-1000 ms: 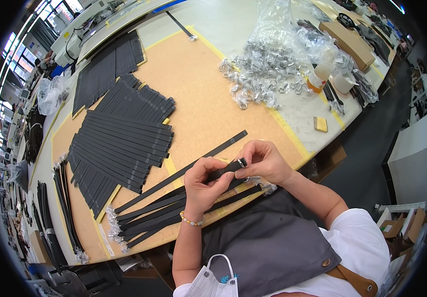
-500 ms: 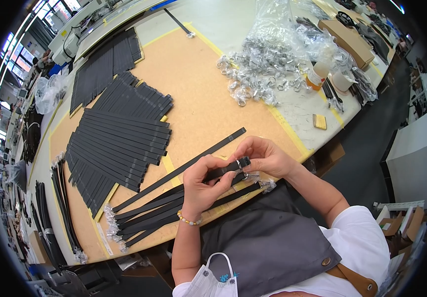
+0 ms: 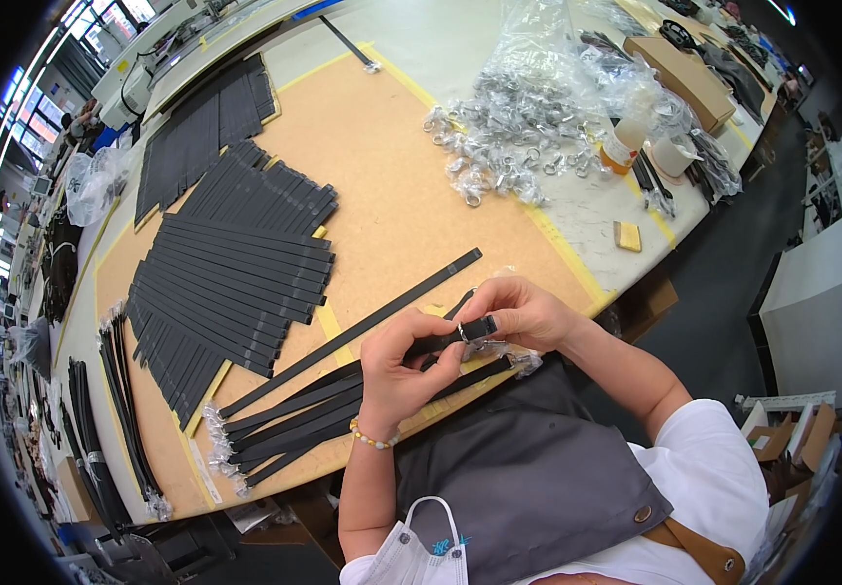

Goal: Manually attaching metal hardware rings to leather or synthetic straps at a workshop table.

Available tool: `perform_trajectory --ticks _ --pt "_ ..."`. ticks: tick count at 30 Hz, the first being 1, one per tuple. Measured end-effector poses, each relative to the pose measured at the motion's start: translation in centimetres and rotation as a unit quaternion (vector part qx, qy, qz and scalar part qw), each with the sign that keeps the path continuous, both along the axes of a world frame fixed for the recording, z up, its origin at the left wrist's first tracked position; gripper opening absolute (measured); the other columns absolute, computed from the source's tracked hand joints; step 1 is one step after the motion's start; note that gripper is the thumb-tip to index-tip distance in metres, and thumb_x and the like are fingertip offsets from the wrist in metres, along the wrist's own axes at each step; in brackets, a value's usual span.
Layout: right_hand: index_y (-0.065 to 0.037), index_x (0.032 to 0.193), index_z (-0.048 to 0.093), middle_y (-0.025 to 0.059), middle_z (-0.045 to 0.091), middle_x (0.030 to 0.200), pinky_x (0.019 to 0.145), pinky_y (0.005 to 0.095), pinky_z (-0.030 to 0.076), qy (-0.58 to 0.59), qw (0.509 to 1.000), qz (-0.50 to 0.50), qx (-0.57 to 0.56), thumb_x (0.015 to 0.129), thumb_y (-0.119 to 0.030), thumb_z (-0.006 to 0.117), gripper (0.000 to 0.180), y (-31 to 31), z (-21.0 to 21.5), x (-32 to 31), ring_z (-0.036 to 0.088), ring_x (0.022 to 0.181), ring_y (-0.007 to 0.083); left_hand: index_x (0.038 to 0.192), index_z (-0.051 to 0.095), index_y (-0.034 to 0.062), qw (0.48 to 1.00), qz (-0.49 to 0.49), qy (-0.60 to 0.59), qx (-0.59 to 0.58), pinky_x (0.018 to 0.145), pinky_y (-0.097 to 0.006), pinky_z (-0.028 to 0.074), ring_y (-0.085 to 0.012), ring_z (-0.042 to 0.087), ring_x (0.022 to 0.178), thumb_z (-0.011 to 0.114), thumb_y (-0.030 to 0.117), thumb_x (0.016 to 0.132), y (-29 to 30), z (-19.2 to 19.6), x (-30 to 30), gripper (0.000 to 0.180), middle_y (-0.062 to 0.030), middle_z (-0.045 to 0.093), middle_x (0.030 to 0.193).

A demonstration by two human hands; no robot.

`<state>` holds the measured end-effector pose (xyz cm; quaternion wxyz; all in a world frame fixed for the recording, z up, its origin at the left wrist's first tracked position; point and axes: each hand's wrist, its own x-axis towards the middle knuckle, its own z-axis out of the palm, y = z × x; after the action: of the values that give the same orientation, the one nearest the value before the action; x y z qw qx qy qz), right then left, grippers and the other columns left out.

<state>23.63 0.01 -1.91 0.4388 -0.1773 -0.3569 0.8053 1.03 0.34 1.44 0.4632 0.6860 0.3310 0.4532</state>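
Note:
Between my two hands, just above the table's front edge, is a black strap (image 3: 432,344) with a silver metal ring (image 3: 462,332) around it near its end. My left hand (image 3: 389,375) pinches the strap between thumb and fingers, left of the ring. On the other side, the fingertips of my right hand (image 3: 538,316) close on the strap's short folded end. Beneath my hands lie several black straps (image 3: 294,432) with plastic-wrapped hardware (image 3: 218,441) at their left ends. A single bare strap (image 3: 367,323) lies slanted just beyond my left hand.
Fanned black straps (image 3: 231,273) cover the board's left side. Plastic-wrapped metal rings (image 3: 509,136) are heaped at the far right, near an orange-and-white bottle (image 3: 623,146) and a white roll (image 3: 676,158). A yellow block (image 3: 627,236) lies by the right edge. Bundled straps (image 3: 133,409) are at left.
The strap's end has tilted slightly and the ring has shifted a little left and down. My right hand's fingers have moved a little around the end. My left hand keeps its hold.

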Motion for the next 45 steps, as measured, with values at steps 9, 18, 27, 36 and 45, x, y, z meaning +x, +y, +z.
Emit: perform_trajectory --ticks 9,18,27,36,45 --pt "-0.003 0.111 0.067 0.0048 0.072 0.105 0.083 0.0260 0.056 -0.065 0.996 0.060 0.026 0.095 -0.011 0.075 0.020 0.7 0.6 0.9 0.070 0.096 0.0128 0.092 0.072 0.0031 0.992 0.023 0.046 0.119 0.051 -0.025 0.044 -0.0113 0.059 0.058 0.081 -0.002 0.072 -0.6 1.1 0.7 0.022 -0.0047 0.064 0.073" --pt "0.001 0.097 0.071 0.0024 0.070 0.082 0.069 0.0255 0.050 -0.445 0.885 -0.014 0.139 0.085 -0.022 0.078 0.026 -1.0 6.0 0.1 0.063 0.077 0.0076 0.093 0.071 0.0047 0.964 0.018 0.158 0.214 0.053 -0.027 0.047 -0.0158 0.064 0.061 0.081 0.000 0.072 -1.0 1.1 0.8 0.024 -0.0067 0.064 0.074" --pt "0.002 0.092 0.071 0.0035 0.069 0.077 0.065 0.0260 0.051 -0.366 0.930 -0.002 0.047 0.088 -0.019 0.074 0.021 0.2 4.5 0.1 0.064 0.069 0.0092 0.096 0.068 0.0034 0.985 0.026 0.138 0.104 0.061 -0.031 0.053 -0.0180 0.068 0.070 0.083 0.006 0.073 -0.1 0.9 1.3 0.027 -0.0079 0.068 0.081" --pt "0.003 0.095 0.068 0.0053 0.069 0.077 0.065 0.0260 0.053 -0.331 0.943 0.033 0.024 0.096 -0.020 0.073 0.023 0.7 4.3 0.7 0.066 0.071 0.0101 0.096 0.064 0.0016 0.985 -0.030 0.167 0.022 0.063 -0.032 0.054 -0.0205 0.067 0.070 0.079 0.007 0.077 0.6 0.5 0.8 0.024 -0.0103 0.069 0.083" --pt "0.003 0.096 0.068 0.0041 0.068 0.077 0.064 0.0254 0.051 -0.328 0.943 0.038 0.038 0.097 -0.020 0.073 0.024 1.0 4.1 0.7 0.064 0.071 0.0093 0.093 0.065 0.0021 0.989 -0.017 0.141 0.029 0.063 -0.030 0.054 -0.0193 0.068 0.068 0.079 0.006 0.077 0.9 0.1 0.9 0.022 -0.0096 0.069 0.079"
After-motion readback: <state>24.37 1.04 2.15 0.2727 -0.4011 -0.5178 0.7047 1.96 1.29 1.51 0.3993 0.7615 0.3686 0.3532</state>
